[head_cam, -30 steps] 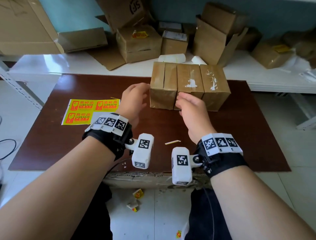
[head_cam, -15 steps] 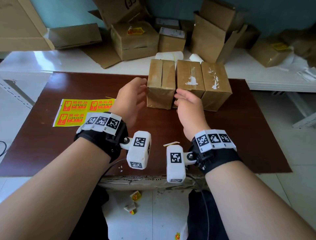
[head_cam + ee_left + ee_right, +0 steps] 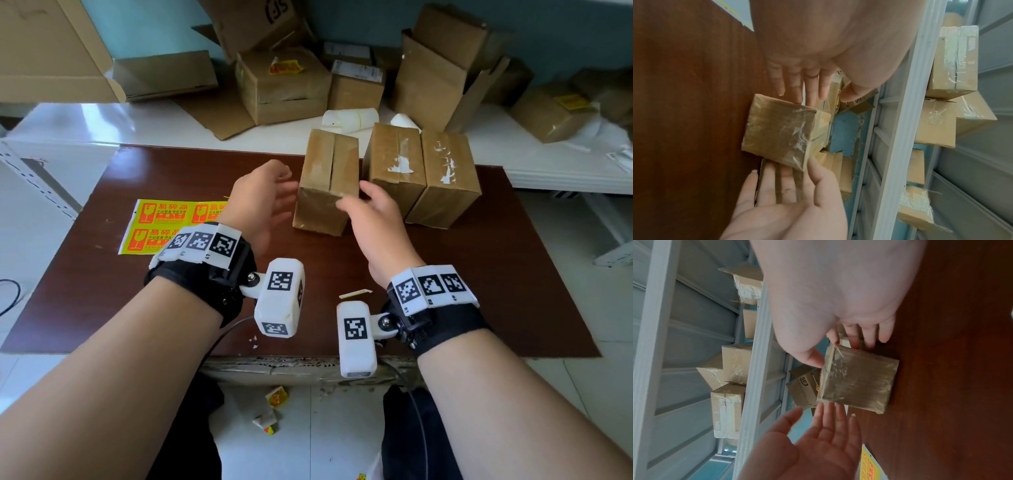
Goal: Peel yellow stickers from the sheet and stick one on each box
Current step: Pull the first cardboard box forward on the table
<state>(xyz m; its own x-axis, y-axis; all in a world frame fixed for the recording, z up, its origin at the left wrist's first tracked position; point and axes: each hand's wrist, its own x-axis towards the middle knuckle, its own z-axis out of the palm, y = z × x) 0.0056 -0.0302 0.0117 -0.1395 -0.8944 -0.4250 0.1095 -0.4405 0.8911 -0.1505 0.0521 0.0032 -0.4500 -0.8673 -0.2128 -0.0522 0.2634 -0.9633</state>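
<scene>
Zero of three taped brown cardboard boxes (image 3: 327,185) stickered; yellow sticker sheet (image 3: 161,222) untouched. Left hand (image 3: 263,205) and right hand (image 3: 373,212) spread, holding nothing.

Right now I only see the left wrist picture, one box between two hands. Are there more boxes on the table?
Observer: Yes. The head view shows three. The left box sits between the hands, a gap apart from the middle box and right box, which touch.
Operator: Do any have a yellow sticker yet?
Observer: No. All three tops show no yellow. The middle and right boxes only carry white scraps.
Operator: Where's the sticker sheet?
Observer: The sheet lies on the table, left of the left hand, partly hidden by the wristband. Three yellow stickers show.
</scene>
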